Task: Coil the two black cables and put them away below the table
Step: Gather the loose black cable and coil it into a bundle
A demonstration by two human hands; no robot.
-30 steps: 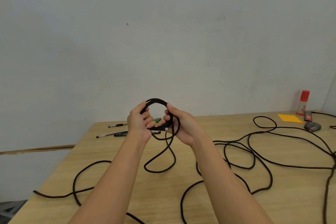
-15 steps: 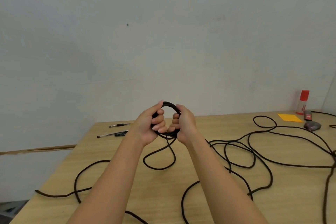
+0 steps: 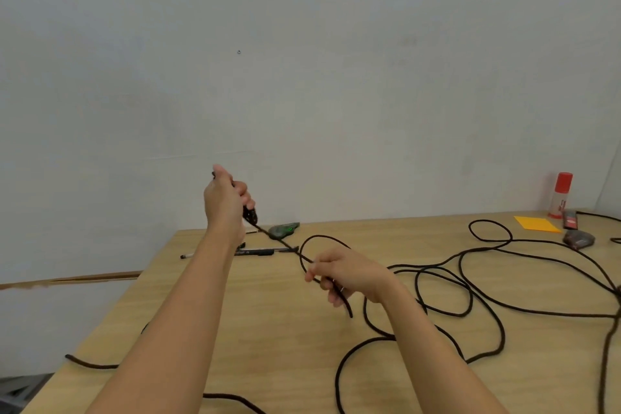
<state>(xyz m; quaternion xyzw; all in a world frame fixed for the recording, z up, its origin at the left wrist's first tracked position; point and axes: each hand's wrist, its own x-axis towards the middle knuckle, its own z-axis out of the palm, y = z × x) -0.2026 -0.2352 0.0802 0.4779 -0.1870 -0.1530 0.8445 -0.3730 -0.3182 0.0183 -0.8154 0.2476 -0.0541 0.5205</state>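
Black cable [image 3: 279, 240] runs taut between the two hands, and that short stretch is the only part under control. The left hand [image 3: 223, 203] is raised above the back of the tabletop [image 3: 268, 329], its grip pressed together around a small dark bunch of cable; how many loops sit in that fist cannot be told, since the hand hides most of it. The right hand [image 3: 349, 274] sits lower and nearer, thumb and fingers pinching the cable a little way along, with a short length poking out below the palm and a loop arching up just behind the knuckles.

Beyond the hands, nearly all the cable lies loose. Big slack loops [image 3: 470, 282] sprawl over the right half of the tabletop, more cable trails off the near left edge, and where one cable ends and the other begins cannot be told. A pen [image 3: 250, 251] and a dark green gadget [image 3: 284, 229] lie just behind the taut stretch; a glue stick [image 3: 560, 195] and an orange note [image 3: 537, 223] sit at the far right.

Judged from this, coiling has barely begun on the first cable, the second looks untouched, and nothing has gone below the tabletop
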